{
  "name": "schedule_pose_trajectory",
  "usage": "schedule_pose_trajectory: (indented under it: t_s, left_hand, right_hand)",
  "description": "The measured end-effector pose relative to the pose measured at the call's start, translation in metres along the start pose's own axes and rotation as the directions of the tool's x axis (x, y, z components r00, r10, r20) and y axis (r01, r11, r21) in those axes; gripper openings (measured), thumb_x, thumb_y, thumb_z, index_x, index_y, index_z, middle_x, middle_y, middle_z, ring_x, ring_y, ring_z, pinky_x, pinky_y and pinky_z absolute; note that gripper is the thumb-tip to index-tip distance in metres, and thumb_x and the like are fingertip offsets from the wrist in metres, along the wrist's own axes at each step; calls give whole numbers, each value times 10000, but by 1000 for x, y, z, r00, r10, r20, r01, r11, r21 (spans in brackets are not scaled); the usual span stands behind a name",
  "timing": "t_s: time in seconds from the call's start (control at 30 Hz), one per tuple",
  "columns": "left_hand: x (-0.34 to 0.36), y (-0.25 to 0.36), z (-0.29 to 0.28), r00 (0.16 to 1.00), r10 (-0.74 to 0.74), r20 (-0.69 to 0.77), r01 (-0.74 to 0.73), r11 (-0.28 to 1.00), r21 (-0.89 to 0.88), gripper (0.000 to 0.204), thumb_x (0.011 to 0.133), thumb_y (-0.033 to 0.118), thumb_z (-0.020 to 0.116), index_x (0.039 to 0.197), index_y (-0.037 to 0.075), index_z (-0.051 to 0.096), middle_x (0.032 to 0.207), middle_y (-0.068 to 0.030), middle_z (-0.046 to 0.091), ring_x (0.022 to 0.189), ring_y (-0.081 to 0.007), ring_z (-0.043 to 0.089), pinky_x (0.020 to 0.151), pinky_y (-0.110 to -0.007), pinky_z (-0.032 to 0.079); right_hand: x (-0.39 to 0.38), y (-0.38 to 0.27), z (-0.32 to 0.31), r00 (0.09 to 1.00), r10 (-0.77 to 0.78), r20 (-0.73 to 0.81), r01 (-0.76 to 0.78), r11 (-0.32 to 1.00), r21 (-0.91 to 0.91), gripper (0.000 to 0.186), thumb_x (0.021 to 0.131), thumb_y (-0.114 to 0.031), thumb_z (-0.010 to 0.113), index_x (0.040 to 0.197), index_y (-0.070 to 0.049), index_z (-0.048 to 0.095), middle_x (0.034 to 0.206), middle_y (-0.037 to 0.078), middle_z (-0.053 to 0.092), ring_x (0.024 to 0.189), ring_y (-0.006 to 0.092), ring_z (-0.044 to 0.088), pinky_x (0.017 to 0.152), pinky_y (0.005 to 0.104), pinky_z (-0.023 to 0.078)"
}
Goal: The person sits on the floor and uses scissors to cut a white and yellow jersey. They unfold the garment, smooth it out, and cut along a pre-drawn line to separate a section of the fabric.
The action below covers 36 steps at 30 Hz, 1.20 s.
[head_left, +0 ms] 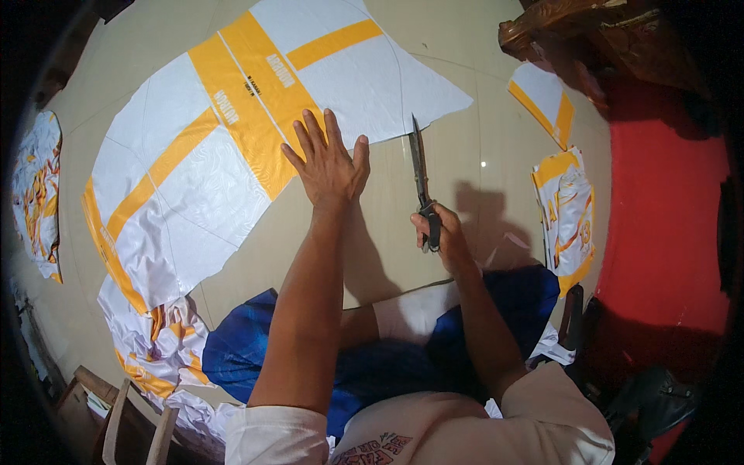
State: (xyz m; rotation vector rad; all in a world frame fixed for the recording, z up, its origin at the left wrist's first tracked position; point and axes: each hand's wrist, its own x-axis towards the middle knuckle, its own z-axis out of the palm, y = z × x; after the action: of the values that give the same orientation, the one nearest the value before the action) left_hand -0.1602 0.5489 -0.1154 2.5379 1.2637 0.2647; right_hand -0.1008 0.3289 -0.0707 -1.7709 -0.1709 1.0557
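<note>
A large piece of white fabric with orange bands (209,163) lies spread over the tiled floor, with thin curved lines marked on it. My left hand (329,167) rests flat on its near edge, fingers spread. In my right hand (446,232) is a pair of scissors (420,170) with dark handles, held by the grips. The blades point away from me, and their tips reach the fabric's edge near its right corner. How far the blades are parted is hard to make out.
To the right lie a small white-and-orange cut piece (542,97) and a stack of patterned fabric (566,213) beside a red mat (666,232). Crumpled fabric (159,341) sits by my left knee, near a wooden frame (128,422). Another bundle (39,194) is far left. Carved wooden furniture (612,39) stands back right.
</note>
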Motion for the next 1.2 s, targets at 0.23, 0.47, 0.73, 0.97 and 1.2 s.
schedule_pose_trajectory:
  t_s: [0.23,0.47,0.73,0.97,1.2]
  left_hand:
    - [3,-4,4,999,7,-35,-7,1000,10,762,946,571,366,1527,90,254,1603,-210,113,1485,-394,63,1154,-623,-8]
    - [2,-6,5,999,16,-51,-16,1000,-15,758,944,570,370,1522,90,268,1600,-211,128,1484,-396,74,1148,-632,-7]
    - [1,-6,4,999,11,-40,-12,1000,-16,763,941,569,376,1522,88,265,1601,-211,123,1484,-394,71,1149,-630,-15]
    - [1,-5,5,998,29,-51,-29,1000,-7,763,940,556,383,1522,78,260,1599,-222,117,1483,-399,70,1145,-634,-8]
    - [2,-4,2,999,27,-45,-27,1000,-8,769,935,551,399,1521,72,261,1597,-226,123,1483,-403,71,1147,-630,-7]
  right_hand:
    - [9,-9,12,1000,11,11,-11,1000,-28,332,849,-298,745,735,-91,511,601,-11,513,501,88,505,474,263,408]
    - [11,-5,16,999,-26,-35,24,999,-45,294,864,-267,715,737,-88,520,578,-8,507,474,74,491,444,228,392]
    - [12,2,15,997,-25,-75,17,994,-106,293,860,-224,740,721,-105,511,572,-45,481,444,46,454,416,215,377]
    - [16,16,15,989,-84,-123,60,980,-187,376,811,-315,783,677,-93,510,618,-55,467,556,60,437,519,255,370]
    - [6,2,25,983,-65,-170,28,978,-208,349,800,-322,793,702,-74,568,628,-45,502,568,62,453,523,263,380]
